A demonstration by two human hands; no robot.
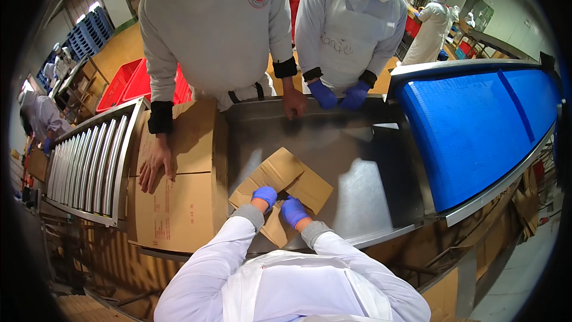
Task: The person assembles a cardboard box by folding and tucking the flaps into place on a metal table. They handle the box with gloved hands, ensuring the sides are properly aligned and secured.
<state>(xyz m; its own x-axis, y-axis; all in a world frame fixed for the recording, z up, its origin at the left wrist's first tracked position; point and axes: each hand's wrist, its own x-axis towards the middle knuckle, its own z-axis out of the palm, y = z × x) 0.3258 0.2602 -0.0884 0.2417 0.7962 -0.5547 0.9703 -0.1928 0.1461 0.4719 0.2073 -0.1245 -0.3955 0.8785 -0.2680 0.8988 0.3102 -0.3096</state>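
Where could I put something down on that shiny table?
The metal table is bare right of the opened carton, toward the blue belt, and beyond the carton, toward a co-worker's gloved hands. It's crowded where the left hand and right hand touch the carton, and leftward, where brown cardboard lies under another person's bare hand.

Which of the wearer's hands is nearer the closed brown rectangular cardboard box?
Left. The purple-gloved left hand is right of the box, not touching; the purple-gloved right hand, farther right.

white-clad workers (214,30) are staffing a factory packing area; a blue conveyor belt (471,131) and roller conveyor (89,167) are flanking the metal worktable (363,197).
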